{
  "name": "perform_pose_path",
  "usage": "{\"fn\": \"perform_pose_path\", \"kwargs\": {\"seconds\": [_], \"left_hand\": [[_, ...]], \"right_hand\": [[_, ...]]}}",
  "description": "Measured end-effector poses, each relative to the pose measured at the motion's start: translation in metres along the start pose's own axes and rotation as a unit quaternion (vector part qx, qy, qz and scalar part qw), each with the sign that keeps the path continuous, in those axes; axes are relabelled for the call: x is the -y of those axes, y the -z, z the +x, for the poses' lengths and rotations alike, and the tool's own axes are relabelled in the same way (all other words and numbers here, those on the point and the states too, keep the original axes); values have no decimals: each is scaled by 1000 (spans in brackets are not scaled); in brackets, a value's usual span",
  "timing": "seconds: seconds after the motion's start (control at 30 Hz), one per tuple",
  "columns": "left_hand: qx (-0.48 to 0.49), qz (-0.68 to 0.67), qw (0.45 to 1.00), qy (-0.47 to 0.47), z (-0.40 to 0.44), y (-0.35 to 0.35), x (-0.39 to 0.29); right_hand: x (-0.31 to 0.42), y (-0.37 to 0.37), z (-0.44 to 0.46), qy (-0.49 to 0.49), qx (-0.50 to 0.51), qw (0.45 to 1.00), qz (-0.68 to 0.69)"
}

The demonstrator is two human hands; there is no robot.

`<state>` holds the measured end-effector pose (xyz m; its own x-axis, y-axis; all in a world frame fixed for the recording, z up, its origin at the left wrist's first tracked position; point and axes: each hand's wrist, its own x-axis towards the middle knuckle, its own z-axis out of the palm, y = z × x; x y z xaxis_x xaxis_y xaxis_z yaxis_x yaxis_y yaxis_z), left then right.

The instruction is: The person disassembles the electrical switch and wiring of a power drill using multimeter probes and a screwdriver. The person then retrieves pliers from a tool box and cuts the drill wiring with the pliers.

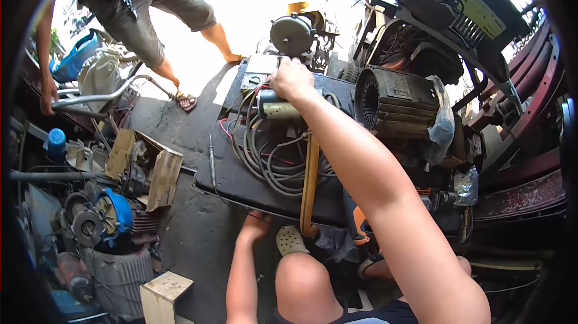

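A slim pointed tool (pixel 212 160) lies on the counter (pixel 233 174), left; the left hand (pixel 257 223) is at the near edge, its grip unclear. Far, beyond coiled cable (pixel 265 173), the right hand (pixel 292 79) touches a pale box (pixel 257 73), fingers bent; I can't tell whether its grip is closed.

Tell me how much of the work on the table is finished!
I can't tell exactly. The thick cable already looks coiled on the table. The right hand is busy at the white box; the left hand is by the table's edge. Maybe left: the loose-looking red wire.
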<state>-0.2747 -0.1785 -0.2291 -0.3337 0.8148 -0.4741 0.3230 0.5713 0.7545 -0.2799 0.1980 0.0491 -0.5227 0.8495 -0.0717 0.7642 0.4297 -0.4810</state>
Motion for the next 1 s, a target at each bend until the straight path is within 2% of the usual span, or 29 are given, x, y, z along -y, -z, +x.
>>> {"fn": "perform_pose_path", "kwargs": {"seconds": [0.03, 0.1, 0.17, 0.23, 0.27, 0.3, 0.37, 0.43, 0.47, 0.57, 0.67, 0.7, 0.77, 0.8, 0.93, 1.0], "left_hand": [[70, 50, 993, 76, -38, 34, -9], [80, 153, 981, 84, -84, 93, -30], [-66, 36, 983, 167, -110, 148, -67], [-260, -13, 963, 66, -92, 189, -85], [-350, -8, 937, 5, -73, 203, -115], [-392, 1, 917, -78, -45, 217, -132], [-369, -61, 914, -160, 33, 242, -164], [-367, 54, 917, -143, 90, 250, -237], [-346, 62, 920, -175, 124, 250, -260], [-191, 81, 972, -112, 219, 253, -308], [-108, 352, 929, -38, 244, 232, -350], [-67, 348, 935, -6, 243, 231, -364], [-146, 333, 930, 54, 262, 223, -369], [-122, 327, 934, 79, 265, 223, -374], [-141, 353, 908, 176, 248, 191, -390], [-146, 357, 907, 168, 257, 189, -387]], "right_hand": [[-2, 1, 15, -74, 78, 994, -10], [7, 11, 13, -56, 97, 993, -34], [10, 15, 5, -12, 138, 988, -72], [12, 29, -17, 89, 261, 935, -223], [6, 26, -21, 122, 244, 934, -229], [-3, 23, -24, 153, 226, 933, -234], [-15, 20, -31, 184, 199, 937, -219], [-17, 22, -33, 195, 181, 946, -185], [-17, 25, -37, 197, 175, 949, -174], [-15, 27, -46, 199, 157, 950, -180], [-12, 27, -56, 226, 158, 938, -208], [-14, 24, -60, 241, 148, 935, -215], [-16, 21, -63, 259, 147, 930, -216], [-17, 17, -66, 271, 135, 929, -211], [-23, 7, -69, 296, 120, 925, -205], [-29, 1, -67, 301, 98, 928, -198]]}}
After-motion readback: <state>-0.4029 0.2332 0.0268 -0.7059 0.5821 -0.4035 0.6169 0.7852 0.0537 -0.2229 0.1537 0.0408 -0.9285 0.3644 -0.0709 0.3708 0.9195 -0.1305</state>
